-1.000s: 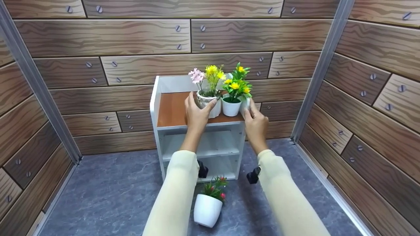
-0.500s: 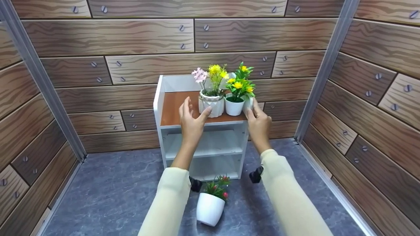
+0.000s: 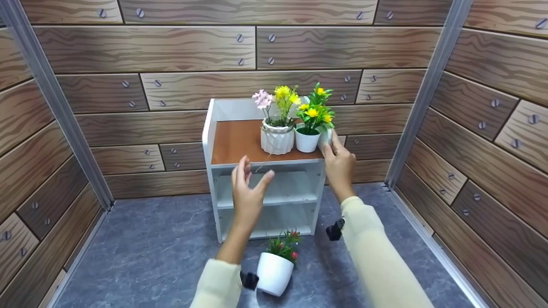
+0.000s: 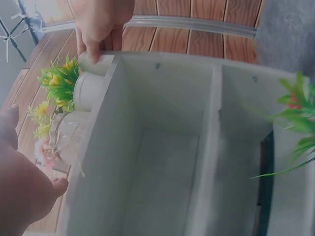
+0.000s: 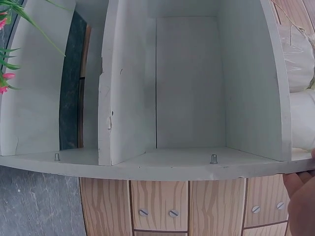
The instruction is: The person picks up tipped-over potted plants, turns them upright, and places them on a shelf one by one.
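A small white shelf unit with a brown top board (image 3: 233, 143) stands against the back wall. On that top, a ribbed white pot (image 3: 277, 140) with pink and yellow flowers sits beside a smaller white pot (image 3: 307, 142) with yellow blooms and green leaves. My left hand (image 3: 248, 199) hovers before the upper compartment with fingers and thumb spread, holding nothing. My right hand (image 3: 340, 169) grips the raised right side panel (image 3: 327, 137) of the shelf, thumb on the inner face; in the right wrist view, fingers (image 5: 295, 187) lie against its outside.
A larger white pot (image 3: 275, 273) with a red-flowered plant is tilted on the grey floor (image 3: 154, 248) in front of the shelf. Wood-print walls (image 3: 171, 51) enclose the back and sides, joined by metal corner posts (image 3: 415, 107).
My left hand has let go of the ribbed pot and come down and back toward me. The right hand keeps its grip on the side panel, and the pots stay put.
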`<act>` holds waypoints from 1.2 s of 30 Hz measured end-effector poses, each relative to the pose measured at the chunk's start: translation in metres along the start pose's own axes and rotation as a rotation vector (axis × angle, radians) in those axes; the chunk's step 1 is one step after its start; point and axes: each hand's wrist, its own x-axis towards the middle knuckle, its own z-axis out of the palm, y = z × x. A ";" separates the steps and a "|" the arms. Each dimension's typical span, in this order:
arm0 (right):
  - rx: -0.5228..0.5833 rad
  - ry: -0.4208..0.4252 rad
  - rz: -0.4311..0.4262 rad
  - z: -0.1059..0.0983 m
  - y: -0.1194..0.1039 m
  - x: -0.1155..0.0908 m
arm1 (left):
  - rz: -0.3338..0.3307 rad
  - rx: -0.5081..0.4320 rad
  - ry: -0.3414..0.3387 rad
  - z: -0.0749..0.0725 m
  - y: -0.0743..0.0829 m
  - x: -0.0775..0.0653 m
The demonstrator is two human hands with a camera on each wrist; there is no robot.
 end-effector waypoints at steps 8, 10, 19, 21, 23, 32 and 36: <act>0.008 0.001 0.002 0.002 0.001 -0.001 | -0.048 0.016 -0.009 -0.016 -0.026 -0.044; 0.005 0.002 0.001 0.002 0.001 -0.001 | -0.073 0.055 -0.013 -0.019 -0.034 -0.056; 0.006 -0.028 0.020 0.001 -0.001 -0.002 | -0.209 0.197 -0.031 -0.025 -0.066 -0.110; 0.010 -0.026 0.022 0.001 -0.001 -0.002 | -0.264 0.248 -0.053 -0.025 -0.071 -0.123; 0.016 -0.019 0.018 0.000 0.000 0.000 | -0.316 0.279 -0.078 -0.025 -0.076 -0.133; 0.019 -0.005 0.007 0.002 0.002 -0.001 | -0.413 0.367 -0.112 -0.030 -0.096 -0.162; 0.024 -0.007 0.006 0.002 0.002 -0.001 | -0.324 0.428 -0.092 -0.033 -0.103 -0.173</act>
